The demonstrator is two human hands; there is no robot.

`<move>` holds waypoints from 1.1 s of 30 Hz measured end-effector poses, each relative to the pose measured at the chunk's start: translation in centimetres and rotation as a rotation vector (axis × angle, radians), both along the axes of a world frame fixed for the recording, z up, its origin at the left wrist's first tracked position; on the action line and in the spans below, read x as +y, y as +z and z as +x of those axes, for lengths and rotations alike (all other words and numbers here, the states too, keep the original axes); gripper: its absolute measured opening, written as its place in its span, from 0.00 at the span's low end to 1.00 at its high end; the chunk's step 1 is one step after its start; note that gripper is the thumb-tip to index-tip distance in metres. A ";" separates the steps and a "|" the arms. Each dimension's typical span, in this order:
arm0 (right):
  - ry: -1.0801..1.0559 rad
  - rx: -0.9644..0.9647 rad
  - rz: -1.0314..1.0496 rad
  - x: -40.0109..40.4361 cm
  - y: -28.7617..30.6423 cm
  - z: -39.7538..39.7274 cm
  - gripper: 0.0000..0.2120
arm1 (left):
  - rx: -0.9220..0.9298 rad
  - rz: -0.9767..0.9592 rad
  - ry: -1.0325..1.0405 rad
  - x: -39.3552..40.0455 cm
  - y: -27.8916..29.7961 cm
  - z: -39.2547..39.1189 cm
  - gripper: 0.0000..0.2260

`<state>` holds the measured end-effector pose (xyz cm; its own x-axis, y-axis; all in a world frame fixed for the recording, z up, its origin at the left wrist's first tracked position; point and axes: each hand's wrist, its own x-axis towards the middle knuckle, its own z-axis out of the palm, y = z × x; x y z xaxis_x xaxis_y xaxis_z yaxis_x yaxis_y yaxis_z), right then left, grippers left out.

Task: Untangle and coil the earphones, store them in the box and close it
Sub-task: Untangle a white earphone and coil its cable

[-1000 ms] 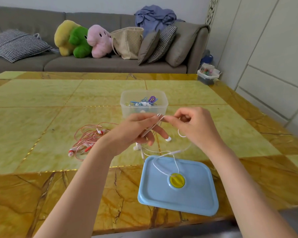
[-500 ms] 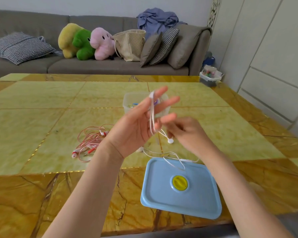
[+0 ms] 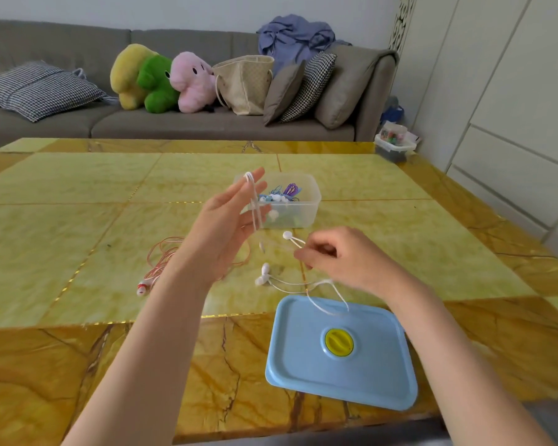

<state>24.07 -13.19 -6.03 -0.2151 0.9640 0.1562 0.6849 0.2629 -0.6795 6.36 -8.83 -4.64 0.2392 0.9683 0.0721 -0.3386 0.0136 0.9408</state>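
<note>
My left hand [image 3: 226, 233] is raised above the table with its fingers straight, and the white earphones' cord [image 3: 255, 204] is looped over its fingertips and hangs down the palm. My right hand [image 3: 345, 259] pinches the same cord just behind one white earbud [image 3: 287, 235]. More of the white cord and two earbuds [image 3: 262, 278] lie on the table and trail onto the blue lid [image 3: 303, 358]. The clear box [image 3: 306, 217] stands open behind my hands, with coloured coiled earphones inside.
A tangled red-and-pink pair of earphones [image 3: 161, 255] lies on the table to the left, partly behind my left wrist. The yellow-green marble table [image 3: 78, 204] stretches to a grey sofa with cushions and plush toys. A small storage bin [image 3: 393, 146] sits off the far right corner.
My left hand has opened out and lifted with the cord looped over its fingers. My right hand has dropped lower and to the right, drawing the cord away from the left.
</note>
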 end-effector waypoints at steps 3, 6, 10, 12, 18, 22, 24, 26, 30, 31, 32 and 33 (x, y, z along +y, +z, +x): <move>0.075 0.166 0.048 -0.4 0.8 0.7 0.07 | 0.150 -0.038 -0.070 0.0 -0.5 -0.4 0.13; 0.059 0.332 0.156 -0.8 1.4 0.8 0.06 | 0.189 -0.101 -0.314 -0.7 -0.8 0.0 0.15; -0.018 0.344 0.250 -0.7 1.5 1.0 0.03 | 0.268 -0.125 -0.600 -1.7 -0.6 0.3 0.18; -0.061 0.337 0.278 -0.6 1.2 0.9 0.04 | 0.349 -0.122 -0.664 -1.8 -0.6 0.2 0.17; -0.125 0.639 0.077 -0.6 1.2 1.0 0.08 | 0.164 -0.054 -0.831 -2.3 -0.4 0.7 0.16; -0.075 0.633 -0.168 -0.6 0.7 -0.7 0.12 | -0.117 -0.059 -0.680 -2.4 0.1 1.4 0.18; -0.057 0.613 -0.234 -0.6 0.7 -1.4 0.15 | -0.203 -0.056 -0.559 -2.1 0.2 1.6 0.17; -0.057 0.622 -0.244 -0.6 1.0 -1.6 0.15 | -0.266 -0.061 -0.451 -1.6 0.2 1.5 0.16; -0.061 0.593 -0.260 -0.5 1.1 -1.6 0.15 | -0.332 -0.107 -0.363 -1.1 -0.2 1.5 0.16; -0.057 0.587 -0.267 -0.4 1.0 -1.6 0.15 | -0.346 -0.119 -0.355 -1.1 -0.3 1.6 0.16; -0.048 0.586 -0.276 -0.4 1.0 -1.5 0.17 | -0.368 -0.127 -0.344 -1.1 -0.2 1.6 0.17; -0.037 0.583 -0.284 -0.4 0.9 -1.4 0.19 | -0.405 -0.136 -0.324 -0.9 -0.2 1.6 0.17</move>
<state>22.65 -13.60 -5.11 -0.1385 0.9900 -0.0252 0.1881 0.0014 -0.9821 7.95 -9.75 -4.82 0.5061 0.8567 0.0998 -0.6326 0.2901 0.7181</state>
